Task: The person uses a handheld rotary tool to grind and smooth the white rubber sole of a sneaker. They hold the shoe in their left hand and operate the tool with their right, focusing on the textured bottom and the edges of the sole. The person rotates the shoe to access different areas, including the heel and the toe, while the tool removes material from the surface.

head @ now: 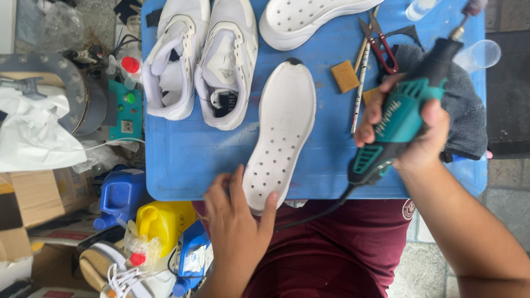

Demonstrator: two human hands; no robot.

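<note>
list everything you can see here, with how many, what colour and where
table: 1, blue, centre
shoes: 2, white, table's upper left
soles: 2, white, perforated; one mid-table, one at top edge
rotary tool: 1, teal and black, corded, above table's right side
snips: 1, red-handled, upper right
sponge block: 1, tan, beside the snips
cloth: 1, grey, right edge
plastic cups: 2, clear, top right
jugs: blue and yellow, lower left
left hand: 1, touching the near sole's end
right hand: 1, gripping the rotary tool
</note>
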